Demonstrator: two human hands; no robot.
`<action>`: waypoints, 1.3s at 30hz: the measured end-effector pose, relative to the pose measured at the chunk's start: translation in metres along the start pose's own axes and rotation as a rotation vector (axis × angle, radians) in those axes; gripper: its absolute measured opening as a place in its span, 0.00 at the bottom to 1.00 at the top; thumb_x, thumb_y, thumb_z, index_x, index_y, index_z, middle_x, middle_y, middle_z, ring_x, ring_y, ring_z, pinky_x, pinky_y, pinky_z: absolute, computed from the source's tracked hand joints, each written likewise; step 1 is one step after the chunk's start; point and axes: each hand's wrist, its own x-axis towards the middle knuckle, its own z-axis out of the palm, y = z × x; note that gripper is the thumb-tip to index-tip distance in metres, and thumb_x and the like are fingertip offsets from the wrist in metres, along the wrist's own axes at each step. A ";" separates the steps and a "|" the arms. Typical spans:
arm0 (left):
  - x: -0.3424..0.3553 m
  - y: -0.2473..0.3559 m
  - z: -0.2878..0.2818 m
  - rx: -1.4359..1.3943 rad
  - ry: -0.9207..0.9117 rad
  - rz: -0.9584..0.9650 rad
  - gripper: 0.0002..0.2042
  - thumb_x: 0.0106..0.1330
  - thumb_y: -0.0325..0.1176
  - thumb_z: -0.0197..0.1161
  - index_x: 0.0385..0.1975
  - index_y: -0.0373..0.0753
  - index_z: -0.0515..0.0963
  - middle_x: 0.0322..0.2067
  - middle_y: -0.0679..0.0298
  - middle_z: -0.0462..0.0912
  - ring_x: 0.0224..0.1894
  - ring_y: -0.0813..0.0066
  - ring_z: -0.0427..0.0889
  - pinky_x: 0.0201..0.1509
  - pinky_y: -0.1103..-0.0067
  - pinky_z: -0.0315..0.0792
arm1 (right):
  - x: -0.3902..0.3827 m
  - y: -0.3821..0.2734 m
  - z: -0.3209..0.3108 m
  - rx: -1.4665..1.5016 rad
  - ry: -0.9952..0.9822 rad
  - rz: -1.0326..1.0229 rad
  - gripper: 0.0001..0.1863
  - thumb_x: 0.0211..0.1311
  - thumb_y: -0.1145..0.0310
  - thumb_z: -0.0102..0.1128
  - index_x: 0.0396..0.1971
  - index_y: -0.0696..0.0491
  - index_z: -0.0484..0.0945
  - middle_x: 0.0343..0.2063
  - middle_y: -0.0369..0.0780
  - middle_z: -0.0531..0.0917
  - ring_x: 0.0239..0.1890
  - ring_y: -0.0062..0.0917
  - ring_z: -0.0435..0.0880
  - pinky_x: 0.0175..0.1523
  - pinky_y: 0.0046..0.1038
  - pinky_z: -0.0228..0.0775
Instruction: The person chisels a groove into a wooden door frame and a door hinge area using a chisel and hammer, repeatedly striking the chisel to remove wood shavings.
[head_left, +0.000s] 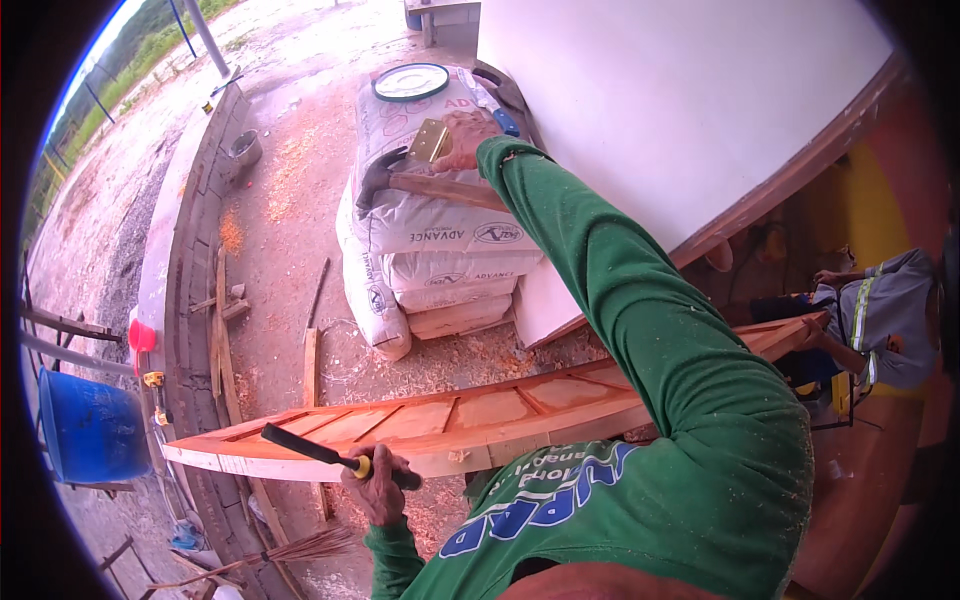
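Left hand [375,487]: closed round the handle of 1 chisel.
Chisel [312,446]: flat dark blade, yellow ring, dark handle end; held over the near edge of the wooden panel, blade pointing up-left.
Right hand [468,138]: stretched out over the sacks, fingers at 1 brass plate; cannot tell whether pinching it or only touching.
Brass plate [430,141]: shiny, gold-coloured, rectangular, tilted; above the sacks, just beside the hammer.
Hammer [435,188]: dark claw head, plain wood handle; lying on the sacks, handle end running under the right forearm.
Sacks [440,238]: white, printed, stacked; also bearing 1 white round lid [411,81] with dark green rim and 1 blue-handled tool [505,121].
Wooden panel [420,420]: long, orange-brown, recessed sections, paler edge; crossing in front of the body.
Floor [300,255]: dusty, strewn with wood shavings.
Left side: low block wall [190,265], blue drum [90,428], red container [142,336], yellow-and-dark power tool [155,383].
Top right: large white board [650,90], brown edge.
Far right: 1 co-worker [890,310], grey top, reflective stripes, near the panel's far end.
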 end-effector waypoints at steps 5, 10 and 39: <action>-0.029 -0.014 -0.024 -0.058 0.138 -0.044 0.07 0.61 0.29 0.53 0.25 0.33 0.66 0.11 0.63 0.70 0.13 0.77 0.71 0.20 0.82 0.69 | 0.005 -0.010 -0.008 -0.028 -0.087 0.006 0.47 0.36 0.42 0.63 0.54 0.57 0.62 0.52 0.47 0.68 0.56 0.37 0.66 0.60 0.33 0.54; -0.011 -0.011 -0.017 -0.069 0.066 -0.123 0.08 0.61 0.31 0.53 0.25 0.34 0.66 0.11 0.62 0.70 0.13 0.77 0.70 0.20 0.82 0.68 | -0.012 -0.012 -0.028 -0.011 -0.097 0.025 0.48 0.34 0.43 0.62 0.53 0.62 0.61 0.47 0.53 0.71 0.52 0.40 0.70 0.56 0.31 0.61; -0.041 -0.057 0.412 0.731 -1.702 0.545 0.14 0.50 0.41 0.60 0.27 0.34 0.78 0.19 0.50 0.77 0.27 0.59 0.80 0.30 0.72 0.70 | -0.566 0.160 -0.020 0.154 0.350 1.019 0.39 0.28 0.58 0.72 0.45 0.55 0.64 0.38 0.47 0.72 0.45 0.39 0.72 0.45 0.35 0.68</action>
